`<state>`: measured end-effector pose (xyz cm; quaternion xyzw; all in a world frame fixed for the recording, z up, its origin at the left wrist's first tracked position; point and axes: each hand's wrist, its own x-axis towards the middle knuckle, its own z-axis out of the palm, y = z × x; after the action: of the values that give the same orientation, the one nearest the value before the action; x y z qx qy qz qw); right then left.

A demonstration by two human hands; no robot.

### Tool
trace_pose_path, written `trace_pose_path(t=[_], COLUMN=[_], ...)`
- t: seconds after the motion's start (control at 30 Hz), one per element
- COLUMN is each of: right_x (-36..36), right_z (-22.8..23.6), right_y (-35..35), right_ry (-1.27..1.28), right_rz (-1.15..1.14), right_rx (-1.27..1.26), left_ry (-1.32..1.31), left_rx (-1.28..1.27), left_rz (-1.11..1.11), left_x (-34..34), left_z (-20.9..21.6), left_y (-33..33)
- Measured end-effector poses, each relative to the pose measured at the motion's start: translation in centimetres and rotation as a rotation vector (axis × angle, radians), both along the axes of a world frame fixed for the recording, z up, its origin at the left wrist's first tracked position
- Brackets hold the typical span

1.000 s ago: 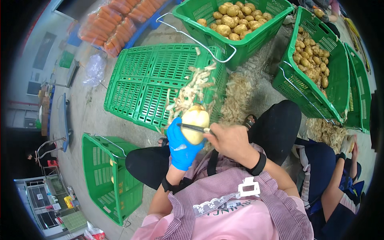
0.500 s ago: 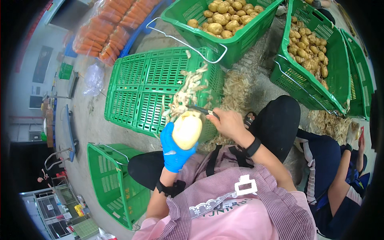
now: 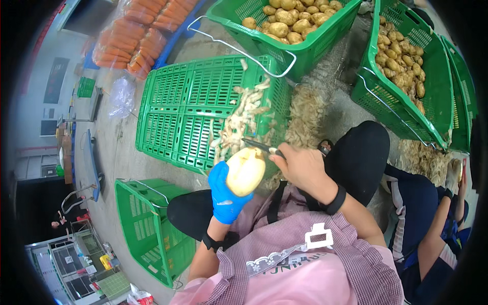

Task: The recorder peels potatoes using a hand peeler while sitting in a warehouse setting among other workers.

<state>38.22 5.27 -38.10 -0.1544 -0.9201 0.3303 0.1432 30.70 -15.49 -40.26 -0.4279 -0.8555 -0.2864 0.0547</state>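
My left hand (image 3: pixel 223 198), in a blue glove, is closed round a large pale peeled potato (image 3: pixel 245 172) held up over my lap. In my bare right hand (image 3: pixel 302 166) is a dark-handled peeler (image 3: pixel 262 146), its blade at the potato's top end. I cannot make out whether the blade touches the skin. Just beyond the potato, an overturned green crate (image 3: pixel 178 112) carries a strip of pale peelings (image 3: pixel 246 112) along its right part.
Green crates of unpeeled potatoes (image 3: pixel 295 23) (image 3: pixel 399 61) stand ahead and right. A green crate (image 3: pixel 157 239) is at lower left. Peelings (image 3: pixel 307 114) litter the floor. Bagged carrots (image 3: pixel 122 43) lie at far left. Another person's arm (image 3: pixel 437 236) is at the right.
The whole view has shifted slightly. The potato has tilted a little in my left hand, and my right hand with the peeler stays close to its top.
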Motion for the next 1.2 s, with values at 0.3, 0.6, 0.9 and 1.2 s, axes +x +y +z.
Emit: trace_pose_path(t=[0.3,0.6,0.9,1.2], right_x=[0.8,0.5,0.5,0.6], right_z=[0.0,1.4,2.5,-0.1], right_y=[0.1,-0.4,-0.6,-0.3], right_ry=[-0.041,0.009,-0.046,0.001], right_rz=[-0.001,0.110,0.141,0.044], right_rx=[0.156,-0.018,0.031,-0.196], left_ry=[0.078,0.173,0.245,-0.040], left_rx=[0.021,0.035,0.078,0.074], left_rz=[-0.022,-0.030,-0.036,0.047], left_x=[0.7,0.7,0.8,-0.3], left_z=[-0.2,0.3,-0.8,-0.6], left_y=[0.6,1.3,1.3,0.3])
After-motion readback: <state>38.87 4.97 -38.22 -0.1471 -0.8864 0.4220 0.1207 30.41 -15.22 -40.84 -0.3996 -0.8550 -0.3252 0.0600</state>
